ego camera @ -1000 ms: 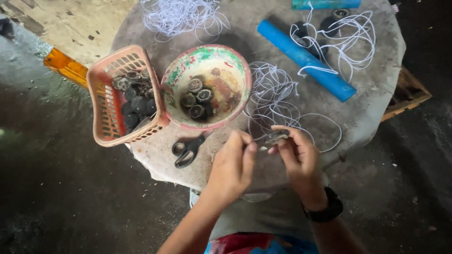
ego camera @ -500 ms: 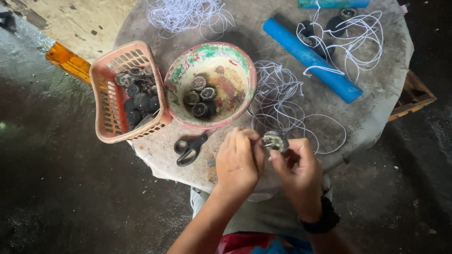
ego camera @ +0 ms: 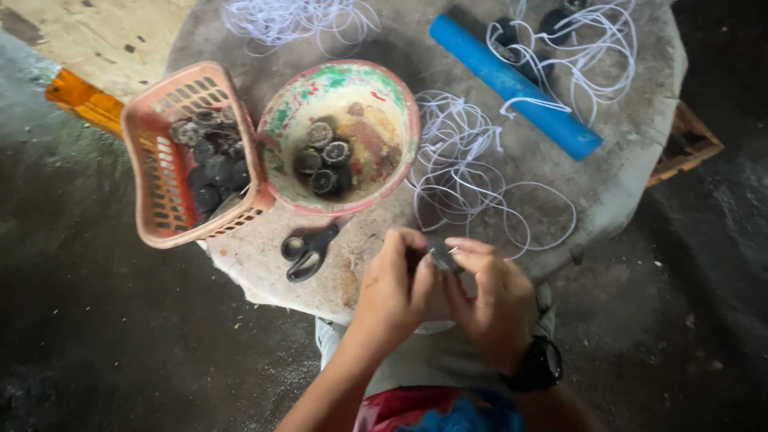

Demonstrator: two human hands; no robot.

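Both my hands meet over the near edge of a round stone table (ego camera: pixel 624 184). My left hand (ego camera: pixel 394 290) and my right hand (ego camera: pixel 494 300) pinch one small dark round piece (ego camera: pixel 442 256) between their fingertips. A thin white cord runs from it toward the loose white cord loops (ego camera: pixel 464 168) just beyond. A black watch is on my right wrist. Black scissors (ego camera: pixel 308 250) lie on the table left of my left hand.
A stained bowl (ego camera: pixel 280 120) holds several dark round pieces. An orange plastic basket (ego camera: pixel 164 192) with more of them leans against it. A blue tube (ego camera: pixel 512 84) and more cord lie at the far right. Dark floor surrounds the table.
My hands have drawn closer together and slightly toward me, with the dark piece now mostly hidden between my fingers. The view has shifted a little.
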